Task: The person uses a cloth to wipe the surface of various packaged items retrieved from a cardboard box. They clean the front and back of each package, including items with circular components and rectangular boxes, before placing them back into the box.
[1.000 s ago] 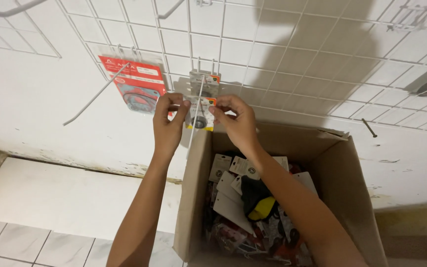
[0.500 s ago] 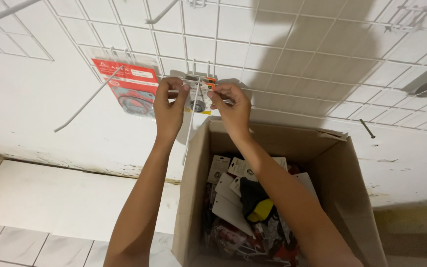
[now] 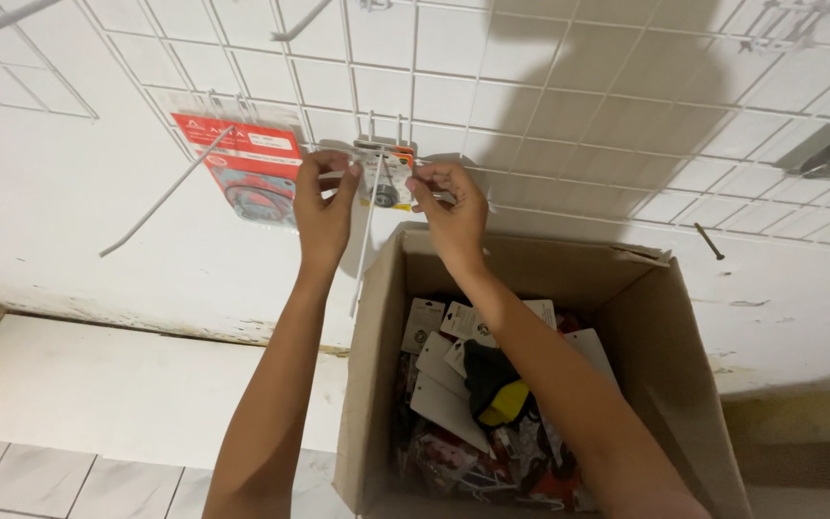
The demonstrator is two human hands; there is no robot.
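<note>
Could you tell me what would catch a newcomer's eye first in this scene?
Both hands, left and right, pinch a small carded pack on a white hook of the wire grid. A red pack hangs to its left. Below stands an open cardboard box full of packs.

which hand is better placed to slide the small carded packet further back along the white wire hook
Likely the right hand: it pinches the small carded packet by its right edge, right at the long white wire hook. The left hand grips the opposite edge, closer to the red carded packet, and could steady it.
</note>
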